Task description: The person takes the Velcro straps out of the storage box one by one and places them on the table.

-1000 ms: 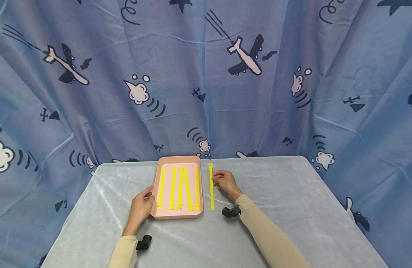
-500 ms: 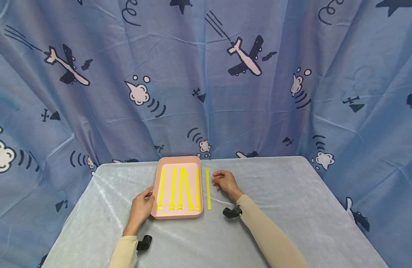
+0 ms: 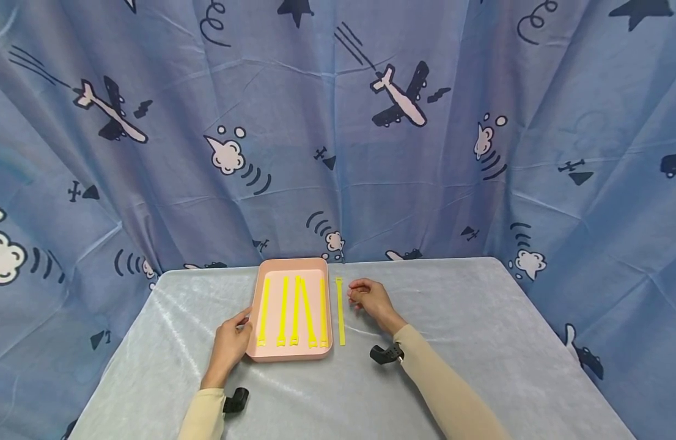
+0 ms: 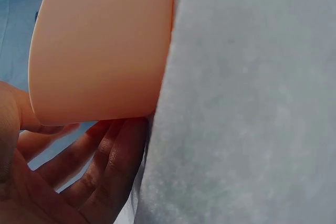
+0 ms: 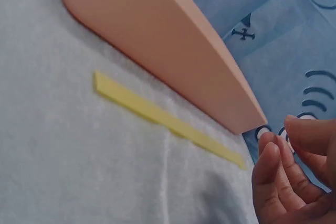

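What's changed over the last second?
The right hand has let go of the loose yellow cable tie, which now lies further left on the table, nearer the pink tray. The tray, its five yellow cable ties and the left hand stayed put.

Lt-grey cloth-covered table (image 3: 481, 311), btm of frame; on it, pink rect. tray (image 3: 288, 355), lower ctr, & 1 yellow strap (image 3: 340, 311) just R of tray.
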{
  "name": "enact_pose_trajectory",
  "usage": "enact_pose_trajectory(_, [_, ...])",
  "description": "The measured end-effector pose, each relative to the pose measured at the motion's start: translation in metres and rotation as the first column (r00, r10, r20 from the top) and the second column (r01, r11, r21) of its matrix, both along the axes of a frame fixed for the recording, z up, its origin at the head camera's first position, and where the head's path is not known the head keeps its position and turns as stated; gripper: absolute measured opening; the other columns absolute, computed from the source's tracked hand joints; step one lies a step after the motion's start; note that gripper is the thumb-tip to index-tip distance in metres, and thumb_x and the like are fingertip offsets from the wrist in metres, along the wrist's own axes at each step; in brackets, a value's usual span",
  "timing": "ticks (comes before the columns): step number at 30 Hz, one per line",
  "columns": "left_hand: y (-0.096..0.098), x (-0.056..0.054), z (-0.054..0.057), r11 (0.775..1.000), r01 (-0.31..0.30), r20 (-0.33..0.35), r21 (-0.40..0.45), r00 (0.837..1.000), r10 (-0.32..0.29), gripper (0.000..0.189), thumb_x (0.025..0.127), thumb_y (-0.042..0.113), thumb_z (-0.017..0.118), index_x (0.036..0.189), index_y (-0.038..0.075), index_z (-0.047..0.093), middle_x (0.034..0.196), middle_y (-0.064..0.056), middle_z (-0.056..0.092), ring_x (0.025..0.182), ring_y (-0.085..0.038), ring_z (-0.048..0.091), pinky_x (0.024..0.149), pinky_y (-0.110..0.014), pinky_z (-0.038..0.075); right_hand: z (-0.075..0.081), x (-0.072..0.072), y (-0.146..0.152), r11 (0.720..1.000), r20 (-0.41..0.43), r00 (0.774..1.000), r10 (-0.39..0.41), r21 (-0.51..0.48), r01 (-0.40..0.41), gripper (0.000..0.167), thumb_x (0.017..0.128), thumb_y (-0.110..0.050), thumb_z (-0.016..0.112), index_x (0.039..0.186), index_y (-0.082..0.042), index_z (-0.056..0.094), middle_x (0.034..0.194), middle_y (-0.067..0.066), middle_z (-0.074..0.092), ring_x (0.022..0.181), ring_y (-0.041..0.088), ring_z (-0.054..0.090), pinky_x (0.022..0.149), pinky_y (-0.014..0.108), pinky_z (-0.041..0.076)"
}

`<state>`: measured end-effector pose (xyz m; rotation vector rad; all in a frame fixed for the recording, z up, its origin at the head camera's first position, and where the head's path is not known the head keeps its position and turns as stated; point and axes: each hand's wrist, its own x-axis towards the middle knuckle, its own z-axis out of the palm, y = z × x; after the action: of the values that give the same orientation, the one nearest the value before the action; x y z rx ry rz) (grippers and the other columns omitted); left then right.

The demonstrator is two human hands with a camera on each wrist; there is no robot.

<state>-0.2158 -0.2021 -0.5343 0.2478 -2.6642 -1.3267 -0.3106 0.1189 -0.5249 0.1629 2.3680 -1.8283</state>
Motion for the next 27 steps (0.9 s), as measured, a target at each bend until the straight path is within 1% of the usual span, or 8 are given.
enact_pose_trajectory(4, [-0.001, 0.000, 0.001, 1.000, 0.005, 0.008, 0.006, 1.000, -0.005, 0.043, 0.096, 0.012, 0.052, 0.138, 0.009, 0.058, 0.119, -0.024, 0.067, 0.057, -0.012, 0.051, 0.054, -0.025, 0.042, 0.009, 0.006, 0.000, 1.000, -0.006, 1.000, 0.011, 0.006, -0.011, 0.024, 0.093, -0.008, 0.065, 0.116, -0.001, 0.065, 0.096, 0.008, 0.067, 0.082, 0.019, 0.066, 0.069, 0.030, 0.056])
enact_pose_trajectory(7, [-0.002, 0.002, 0.001, 1.000, 0.012, 0.015, 0.016, 1.000, -0.012, 0.043, 0.096, 0.012, 0.052, 0.138, 0.008, 0.057, 0.119, -0.024, 0.067, 0.059, -0.012, 0.052, 0.054, -0.025, 0.043, 0.014, 0.010, 0.001, 1.000, -0.008, 1.000, 0.015, 0.008, -0.015, 0.026, 0.093, -0.010, 0.066, 0.118, -0.001, 0.064, 0.096, 0.008, 0.067, 0.084, 0.020, 0.067, 0.071, 0.031, 0.057])
enact_pose_trajectory(9, [-0.001, 0.003, 0.001, 1.000, 0.015, 0.017, 0.022, 1.000, -0.015, 0.043, 0.096, 0.012, 0.052, 0.139, 0.007, 0.057, 0.119, -0.024, 0.067, 0.062, -0.011, 0.056, 0.056, -0.025, 0.044, 0.017, 0.013, 0.001, 1.000, -0.014, 1.000, 0.019, 0.010, -0.019, 0.027, 0.093, -0.010, 0.065, 0.119, -0.001, 0.064, 0.097, 0.008, 0.067, 0.084, 0.020, 0.067, 0.071, 0.031, 0.057])
enact_pose_trajectory(12, [-0.001, 0.004, 0.000, 0.999, 0.011, 0.025, 0.030, 1.000, -0.011, 0.043, 0.096, 0.012, 0.052, 0.139, 0.007, 0.057, 0.118, -0.024, 0.067, 0.062, -0.011, 0.056, 0.055, -0.025, 0.044, 0.020, 0.016, 0.000, 1.000, -0.023, 0.999, 0.024, 0.013, -0.024, 0.027, 0.094, -0.011, 0.065, 0.119, -0.001, 0.064, 0.098, 0.008, 0.067, 0.084, 0.018, 0.066, 0.071, 0.030, 0.056])
enact_pose_trajectory(16, [-0.002, 0.004, 0.000, 0.999, 0.007, 0.034, 0.037, 0.999, -0.008, 0.043, 0.096, 0.012, 0.052, 0.139, 0.008, 0.057, 0.119, -0.023, 0.067, 0.060, -0.011, 0.055, 0.052, -0.024, 0.043, 0.027, 0.020, -0.001, 0.999, -0.060, 0.997, 0.049, 0.006, -0.048, 0.026, 0.093, -0.013, 0.066, 0.118, -0.002, 0.064, 0.100, 0.009, 0.067, 0.083, 0.015, 0.066, 0.071, 0.030, 0.056])
enact_pose_trajectory(20, [-0.002, 0.004, 0.000, 0.999, 0.007, 0.035, 0.050, 0.999, -0.008, 0.044, 0.096, 0.012, 0.052, 0.139, 0.009, 0.057, 0.120, -0.023, 0.066, 0.058, -0.012, 0.053, 0.050, -0.024, 0.041, 0.040, 0.027, -0.006, 0.996, -0.096, 0.992, 0.087, 0.019, -0.085, 0.026, 0.094, -0.015, 0.066, 0.117, -0.005, 0.065, 0.104, 0.009, 0.067, 0.086, 0.015, 0.067, 0.072, 0.030, 0.056])
enact_pose_trajectory(24, [-0.002, 0.004, 0.000, 0.999, 0.006, 0.037, 0.051, 0.999, -0.007, 0.044, 0.096, 0.012, 0.053, 0.139, 0.010, 0.057, 0.120, -0.023, 0.066, 0.058, -0.012, 0.053, 0.050, -0.024, 0.041, 0.049, 0.033, -0.013, 0.991, -0.154, 0.979, 0.131, 0.040, -0.127, 0.025, 0.093, -0.013, 0.066, 0.116, -0.003, 0.065, 0.106, 0.011, 0.068, 0.084, 0.015, 0.067, 0.070, 0.029, 0.055])
enact_pose_trajectory(27, [-0.002, 0.004, 0.000, 0.999, 0.006, 0.042, 0.053, 0.999, -0.009, 0.044, 0.096, 0.012, 0.053, 0.140, 0.009, 0.056, 0.120, -0.023, 0.066, 0.061, -0.011, 0.056, 0.052, -0.024, 0.043, 0.056, 0.037, -0.019, 0.986, -0.188, 0.968, 0.166, 0.051, -0.159, 0.024, 0.092, -0.013, 0.068, 0.114, -0.004, 0.066, 0.105, 0.011, 0.068, 0.084, 0.019, 0.067, 0.069, 0.029, 0.055])
